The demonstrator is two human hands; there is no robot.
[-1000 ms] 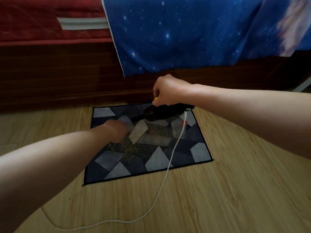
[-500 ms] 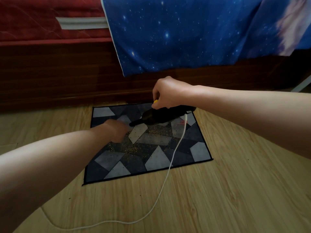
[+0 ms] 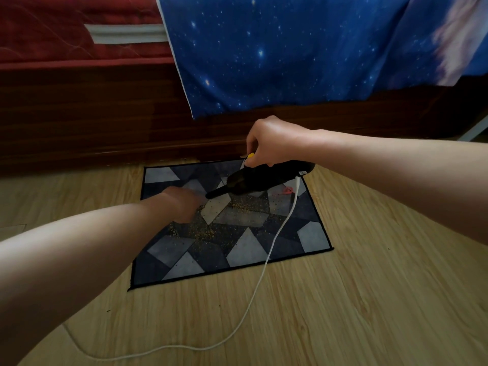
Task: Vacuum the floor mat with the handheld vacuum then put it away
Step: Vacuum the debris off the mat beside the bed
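Vac (image 3: 264,178) lower vs before, nozzle (image 3: 217,192) by L hand (image 3: 182,204)

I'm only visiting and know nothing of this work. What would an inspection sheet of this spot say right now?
Surface: wood-plank floor.
Job's things: patterned mat flat on the floor by the bed; black vacuum above it, nozzle pointing left and down.
Clutter: yellowish crumbs scattered over the mat's middle; a small red scrap near the cord.
Hands: right hand grips the vacuum from above; left hand blurred beside the nozzle, grip unclear.
Cables: white cord runs from the vacuum's rear across the mat and floor toward the lower left.
Surroundings: dark bed frame, red mattress, blue starry sheet hanging down.
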